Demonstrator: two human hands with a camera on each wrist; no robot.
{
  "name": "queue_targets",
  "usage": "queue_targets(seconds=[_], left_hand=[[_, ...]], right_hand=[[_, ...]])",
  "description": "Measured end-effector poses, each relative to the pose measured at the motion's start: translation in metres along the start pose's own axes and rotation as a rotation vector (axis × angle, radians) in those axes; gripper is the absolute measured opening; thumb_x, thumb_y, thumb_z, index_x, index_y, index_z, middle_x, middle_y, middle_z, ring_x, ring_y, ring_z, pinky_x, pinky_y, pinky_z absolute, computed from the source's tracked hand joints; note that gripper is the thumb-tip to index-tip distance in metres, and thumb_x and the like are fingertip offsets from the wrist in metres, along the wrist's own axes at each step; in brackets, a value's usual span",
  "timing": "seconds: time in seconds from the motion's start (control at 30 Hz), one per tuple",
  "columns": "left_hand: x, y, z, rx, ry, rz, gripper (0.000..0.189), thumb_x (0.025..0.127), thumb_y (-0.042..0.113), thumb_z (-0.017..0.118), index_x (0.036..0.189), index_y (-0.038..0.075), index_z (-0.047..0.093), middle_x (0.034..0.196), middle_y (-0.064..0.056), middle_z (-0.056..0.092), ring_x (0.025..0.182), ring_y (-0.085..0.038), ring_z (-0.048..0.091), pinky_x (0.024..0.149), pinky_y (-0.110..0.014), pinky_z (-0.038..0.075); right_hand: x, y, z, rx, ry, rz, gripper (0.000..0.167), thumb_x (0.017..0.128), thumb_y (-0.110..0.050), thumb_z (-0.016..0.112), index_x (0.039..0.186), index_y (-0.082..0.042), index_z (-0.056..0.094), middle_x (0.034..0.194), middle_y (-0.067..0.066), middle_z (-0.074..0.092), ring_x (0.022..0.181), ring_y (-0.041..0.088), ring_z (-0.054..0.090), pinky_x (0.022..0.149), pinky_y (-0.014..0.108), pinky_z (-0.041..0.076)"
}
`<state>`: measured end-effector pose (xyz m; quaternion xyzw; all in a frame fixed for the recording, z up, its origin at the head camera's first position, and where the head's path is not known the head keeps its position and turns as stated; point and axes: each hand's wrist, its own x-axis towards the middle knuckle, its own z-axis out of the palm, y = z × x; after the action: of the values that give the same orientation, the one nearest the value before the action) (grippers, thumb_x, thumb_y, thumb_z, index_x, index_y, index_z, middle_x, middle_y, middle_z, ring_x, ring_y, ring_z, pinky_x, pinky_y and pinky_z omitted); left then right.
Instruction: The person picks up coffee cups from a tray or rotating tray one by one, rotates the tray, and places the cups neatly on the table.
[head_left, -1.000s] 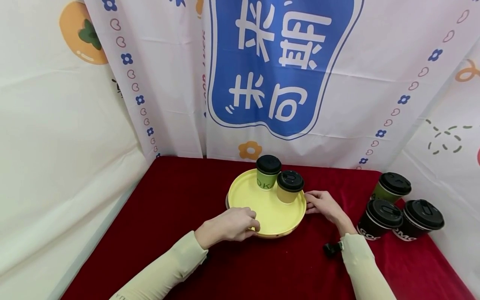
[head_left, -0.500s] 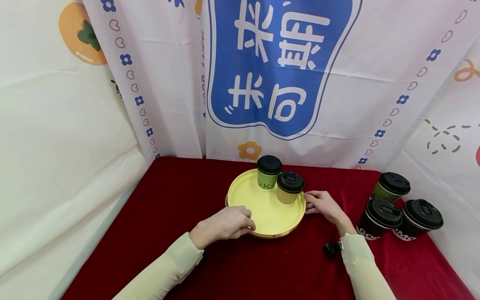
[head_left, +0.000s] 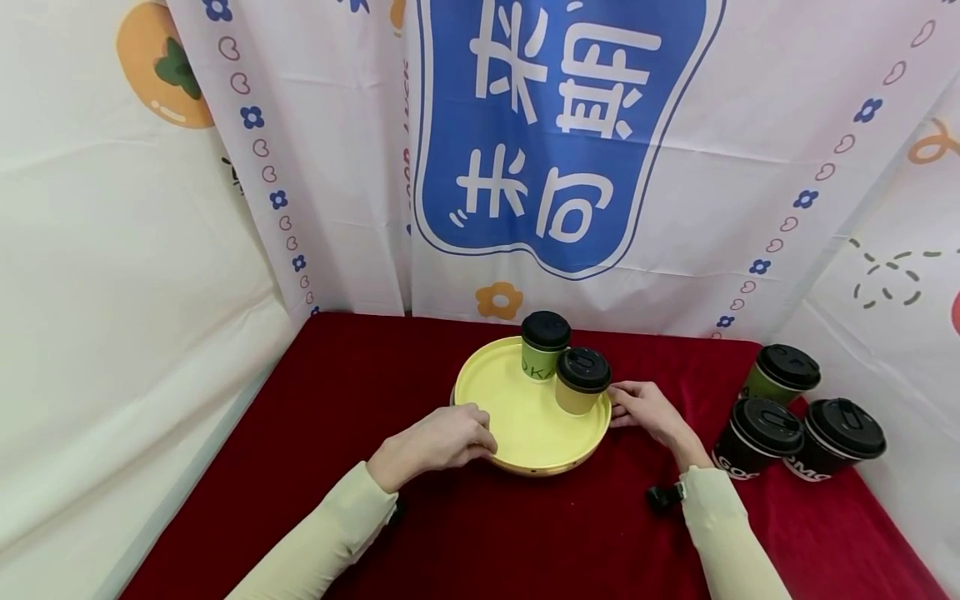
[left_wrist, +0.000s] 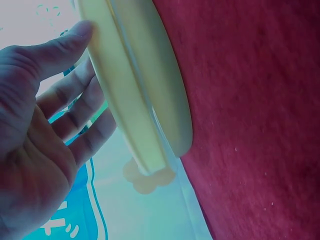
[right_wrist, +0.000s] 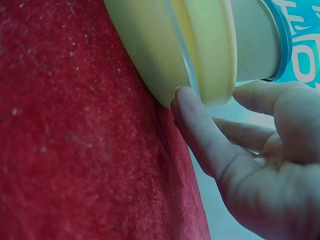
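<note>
A round yellow turntable (head_left: 517,433) stands on the red cloth, its shallow rimmed top above a separate base. On its far right side are two lidded paper cups: a green cup (head_left: 540,362) and a tan cup (head_left: 577,398). My left hand (head_left: 444,439) pinches the near left rim; the left wrist view shows its thumb (left_wrist: 80,35) at the rim's edge and the fingers beyond it. At the right side my right hand (head_left: 647,408) touches the turntable. In the right wrist view one fairly straight finger (right_wrist: 192,112) lies against the base, another digit beside the upper rim.
Several inches to the right stand three more lidded cups: a dark green one (head_left: 772,387) behind, and two black ones, the left (head_left: 738,450) and the right (head_left: 813,462). A printed curtain (head_left: 360,250) hangs behind the table (head_left: 360,383).
The left hand has moved left along the near rim. Both cups on the turntable have shifted slightly right and nearer as its top turned clockwise. The right hand has stayed put.
</note>
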<state>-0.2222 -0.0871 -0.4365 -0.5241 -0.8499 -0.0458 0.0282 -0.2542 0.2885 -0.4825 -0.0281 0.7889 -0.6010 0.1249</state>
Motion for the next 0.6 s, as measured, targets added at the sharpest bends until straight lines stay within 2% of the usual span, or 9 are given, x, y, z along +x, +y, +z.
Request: queue_targets(seconds=[0.33,0.6], left_hand=[[-0.005,-0.008,-0.003,-0.057,0.011,-0.036,0.009,0.092,0.025,0.07,0.094,0.027,0.078,0.087,0.009,0.063,0.082,-0.006,0.053,0.07,-0.017,0.046],[0.001,0.003,-0.005,-0.066,-0.004,-0.096,0.013,0.094,0.032,0.065,0.096,0.023,0.075,0.09,0.004,0.065,0.084,-0.01,0.056,0.07,-0.022,0.049]], right_hand=[[0.001,-0.001,0.001,0.007,0.002,0.003,0.045,0.103,-0.019,0.051,0.134,0.014,0.049,0.098,0.014,0.069,0.081,0.018,0.072,0.076,0.039,0.06],[-0.001,-0.002,0.002,0.007,0.005,0.005,0.045,0.103,-0.018,0.05,0.134,0.014,0.049,0.098,0.014,0.068,0.082,0.018,0.072,0.076,0.039,0.06]])
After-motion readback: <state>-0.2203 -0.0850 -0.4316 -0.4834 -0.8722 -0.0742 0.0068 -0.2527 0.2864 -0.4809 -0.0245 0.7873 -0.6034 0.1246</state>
